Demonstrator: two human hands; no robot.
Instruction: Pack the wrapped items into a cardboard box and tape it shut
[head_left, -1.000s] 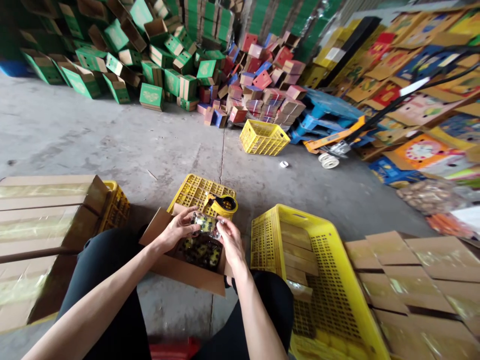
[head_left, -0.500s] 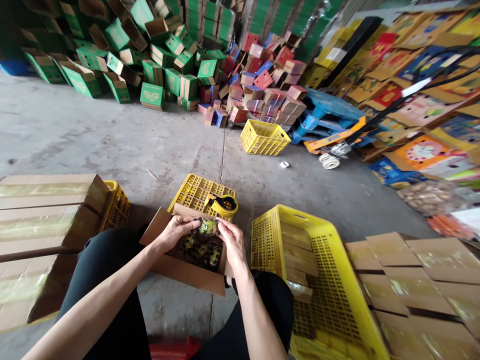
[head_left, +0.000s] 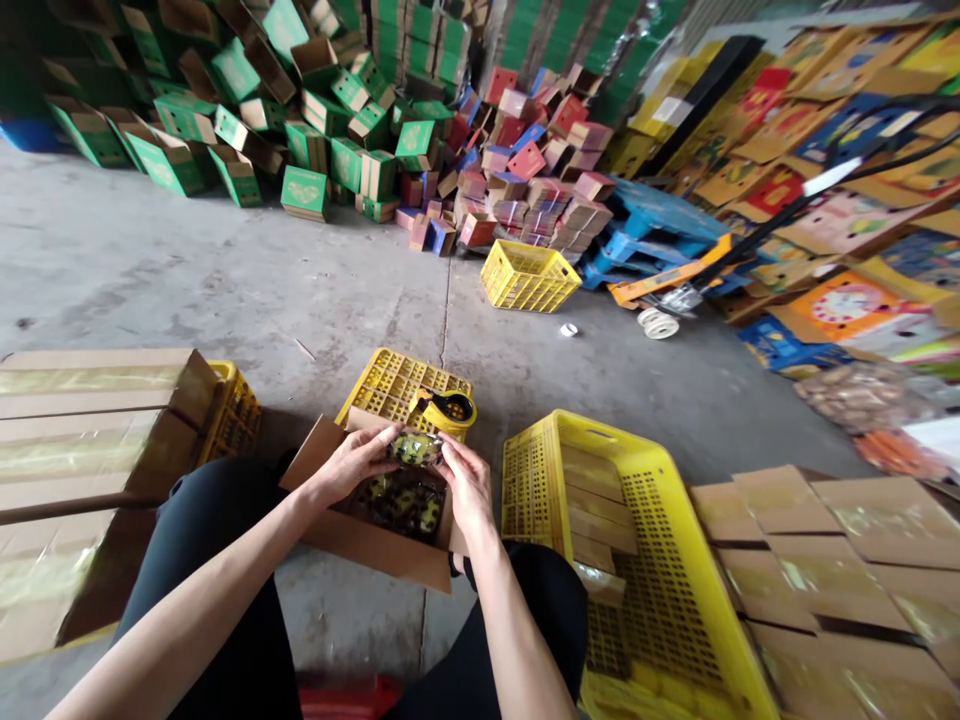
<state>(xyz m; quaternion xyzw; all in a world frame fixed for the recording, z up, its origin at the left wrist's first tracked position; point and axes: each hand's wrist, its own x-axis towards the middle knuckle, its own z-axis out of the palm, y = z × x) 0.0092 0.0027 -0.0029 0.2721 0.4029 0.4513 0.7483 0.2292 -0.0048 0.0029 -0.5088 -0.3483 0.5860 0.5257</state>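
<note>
L hand [head_left: 354, 466] & R hand [head_left: 466, 485] are clamping fingers on opp. ends of shiny pack [head_left: 415, 449], prob. steadying it over open box [head_left: 379, 551].

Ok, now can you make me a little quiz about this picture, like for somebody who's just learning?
1. True or false: the left hand and the right hand both hold the shiny packet.
2. Where is the open carton?
A. among the green boxes at the back
B. between the person's legs
C. inside a yellow crate
3. Fill in the colour: the pallets next to the pallet jack are ____.

Key: 1. True. 2. B. 3. blue.
</note>
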